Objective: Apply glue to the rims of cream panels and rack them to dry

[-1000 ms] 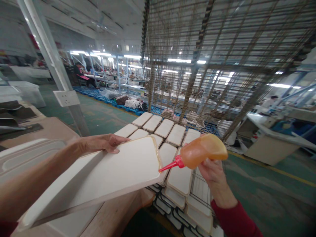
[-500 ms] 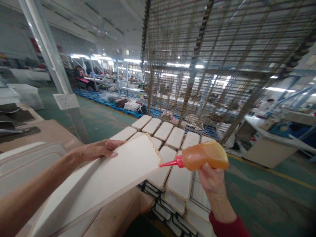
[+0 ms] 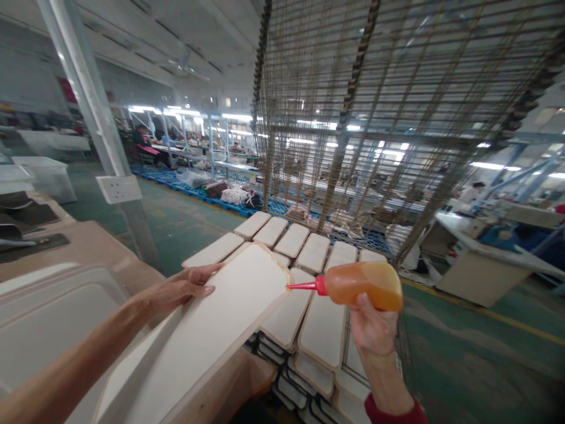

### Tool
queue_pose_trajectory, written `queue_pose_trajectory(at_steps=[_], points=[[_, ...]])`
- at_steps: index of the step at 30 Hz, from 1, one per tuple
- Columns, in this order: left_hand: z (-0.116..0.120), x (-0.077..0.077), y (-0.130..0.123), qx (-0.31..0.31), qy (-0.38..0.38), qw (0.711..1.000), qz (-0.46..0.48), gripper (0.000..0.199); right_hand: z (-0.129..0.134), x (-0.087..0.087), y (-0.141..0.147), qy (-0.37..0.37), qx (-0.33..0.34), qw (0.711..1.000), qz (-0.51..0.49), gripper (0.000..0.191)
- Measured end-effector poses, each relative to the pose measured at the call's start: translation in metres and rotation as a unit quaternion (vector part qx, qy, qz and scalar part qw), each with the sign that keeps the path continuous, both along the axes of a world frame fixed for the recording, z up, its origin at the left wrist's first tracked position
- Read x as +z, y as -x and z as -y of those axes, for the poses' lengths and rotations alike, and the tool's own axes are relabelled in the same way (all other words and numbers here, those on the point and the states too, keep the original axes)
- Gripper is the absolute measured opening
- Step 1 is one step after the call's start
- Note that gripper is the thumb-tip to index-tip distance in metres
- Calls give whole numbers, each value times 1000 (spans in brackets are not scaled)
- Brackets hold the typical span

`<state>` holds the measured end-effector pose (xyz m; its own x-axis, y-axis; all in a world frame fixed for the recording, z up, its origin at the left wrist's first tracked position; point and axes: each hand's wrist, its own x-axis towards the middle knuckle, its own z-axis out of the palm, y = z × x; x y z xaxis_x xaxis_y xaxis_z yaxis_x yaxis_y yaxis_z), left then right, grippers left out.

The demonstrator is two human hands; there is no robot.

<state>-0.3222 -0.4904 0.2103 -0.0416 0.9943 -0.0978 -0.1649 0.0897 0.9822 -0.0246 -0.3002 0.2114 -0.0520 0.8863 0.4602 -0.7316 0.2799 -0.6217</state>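
Note:
My left hand (image 3: 188, 290) grips the left edge of a white rounded panel (image 3: 220, 318), thumb on top and fingers underneath. The panel is tilted, its far end raised. In my right hand (image 3: 373, 324) is a squeeze bottle (image 3: 364, 285) of amber liquid, lying nearly level and pointing left. Its red nozzle (image 3: 304, 286) meets the panel's far right corner. A shiny line of glue-like liquid (image 3: 276, 259) runs along the far edge to that corner. The near end of the panel goes out of the picture at the bottom.
Several similar panels (image 3: 324, 324) lie in rows on stacked wire racks ahead. A tall wire rack (image 3: 348, 118) leans up behind them. More panels (image 3: 57, 330) lie at the left, near a metal post (image 3: 101, 129) with a socket box (image 3: 118, 189). Seated workers are far back.
The nozzle and bottle have shifted slightly up and left, staying at the panel's corner. The panel has tilted and turned a little. Both hands keep their hold.

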Motion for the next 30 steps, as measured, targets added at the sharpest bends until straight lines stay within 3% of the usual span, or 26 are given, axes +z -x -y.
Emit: queue_pose_trajectory(at_steps=[8, 19, 30], points=[[-1, -13, -9, 77, 8, 996, 38, 76, -1, -4, 10, 6, -5, 1000, -3, 41], [-5, -18, -15, 62, -27, 995, 72, 76, 4, -7, 20, 14, -4, 1000, 16, 41], [-6, -17, -16, 132, -15, 989, 69, 80, 11, -9, 25, 27, 18, 999, 20, 45]])
